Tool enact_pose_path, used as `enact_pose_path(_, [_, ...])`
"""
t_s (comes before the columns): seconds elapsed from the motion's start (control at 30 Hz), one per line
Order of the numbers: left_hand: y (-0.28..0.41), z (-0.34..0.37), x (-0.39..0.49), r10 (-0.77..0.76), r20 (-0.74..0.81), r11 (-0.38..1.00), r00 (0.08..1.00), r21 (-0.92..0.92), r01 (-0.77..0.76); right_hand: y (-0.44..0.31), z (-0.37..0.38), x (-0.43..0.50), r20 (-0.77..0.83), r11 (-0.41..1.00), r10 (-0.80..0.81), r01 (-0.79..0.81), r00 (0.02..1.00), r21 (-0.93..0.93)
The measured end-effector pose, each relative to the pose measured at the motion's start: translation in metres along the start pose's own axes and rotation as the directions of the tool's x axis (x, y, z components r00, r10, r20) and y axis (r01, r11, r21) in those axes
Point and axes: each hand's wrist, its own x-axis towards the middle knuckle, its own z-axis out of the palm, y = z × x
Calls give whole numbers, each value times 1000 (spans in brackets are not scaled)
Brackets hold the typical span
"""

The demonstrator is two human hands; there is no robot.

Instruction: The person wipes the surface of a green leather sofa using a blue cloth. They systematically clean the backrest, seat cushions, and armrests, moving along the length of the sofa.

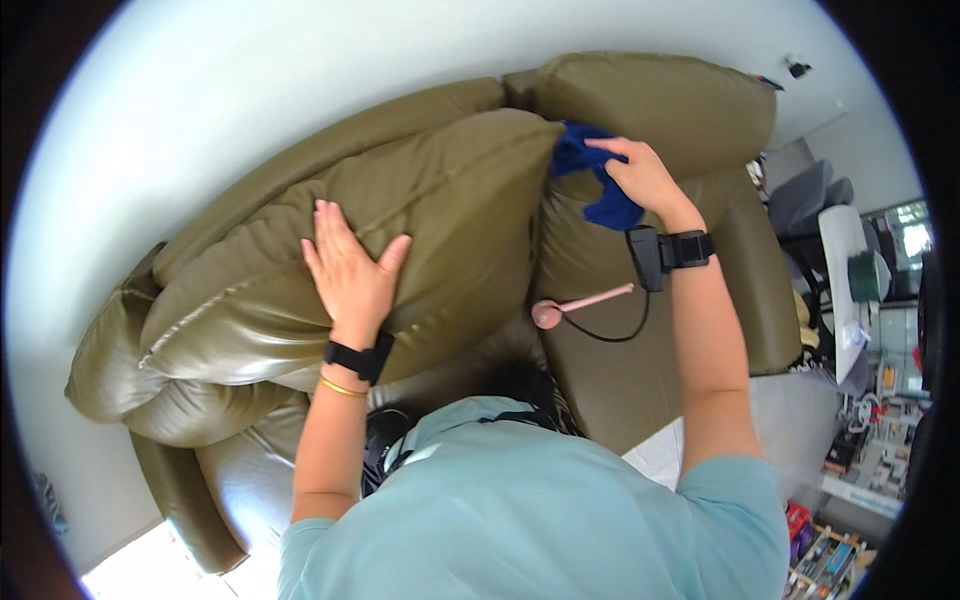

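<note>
My left hand (349, 274) lies flat with spread fingers on a large olive leather sofa cushion (457, 217). At the cushion's right end is a dark blue cloth (616, 204), partly hidden behind the cushion and my right hand (637, 174). My right hand touches or holds the cloth, its index finger extended over it; whether the fingers grip it is not plain. Below, on the sofa seat, rests a pink object with a round head and thin handle (547, 314), beside a black cable (626, 337).
The sofa's right back cushion (660, 105) and right armrest (761, 277) flank the seat. More bulging leather cushions (214, 409) are at left. Beyond the right armrest stand grey chairs and a white table (841, 285) with a green container (864, 277).
</note>
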Motion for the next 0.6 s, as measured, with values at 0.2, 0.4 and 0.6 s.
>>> enact_pose_path(0.2, [39, -50, 63, 90, -86, 990, 992, -103, -99, -51, -3, -13, -402, 974, -219, 173, 889, -149])
enact_pose_path(0.4, [149, -66, 18, 266, 431, 82, 862, -901, 426, -97, 24, 13, -614, 949, -304, 289, 729, -126])
enact_pose_path(0.6, [153, -37, 3, 458, 572, -379, 681, -567, 731, -119, 35, 23, -649, 961, -109, 246, 753, 124])
